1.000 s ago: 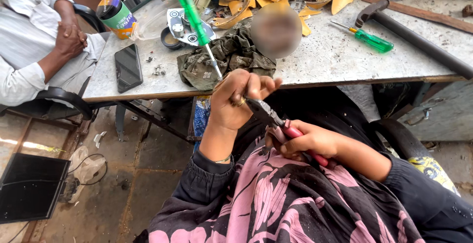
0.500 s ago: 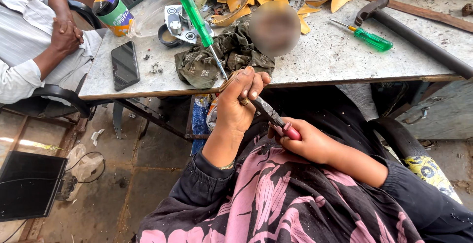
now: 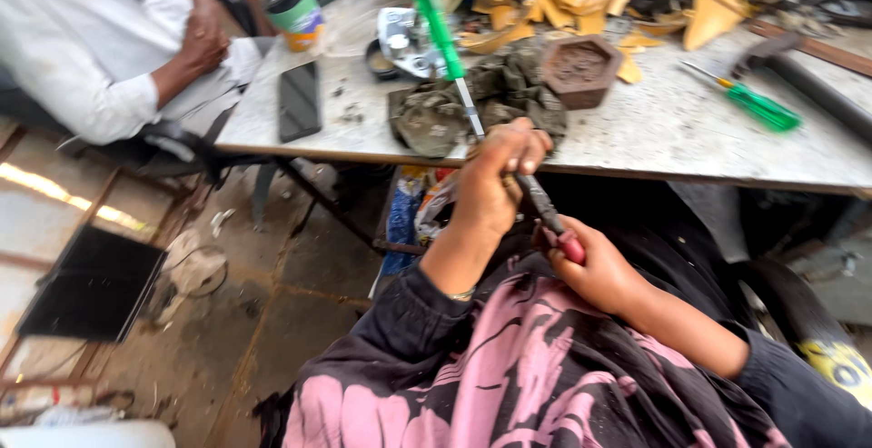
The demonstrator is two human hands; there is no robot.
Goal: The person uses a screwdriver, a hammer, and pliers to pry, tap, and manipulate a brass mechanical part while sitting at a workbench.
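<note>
My left hand is raised just below the table's front edge, its fingers closed around the lower end of a long green-handled screwdriver that slants up over the table. My right hand sits lower and to the right, gripping the red handles of a pair of pliers. The pliers' dark jaws reach up into my left hand's fingers; what they pinch there is hidden.
On the table lie an olive cloth, a brown hexagonal block, a black phone, a colourful can, a second green screwdriver, a dark bar and yellow scraps. A person in white sits at left. A black panel lies on the floor.
Both hands stay locked on the screwdriver and pliers, edging slightly up toward the table edge. The view has shifted a little; the seated person has barely moved.
</note>
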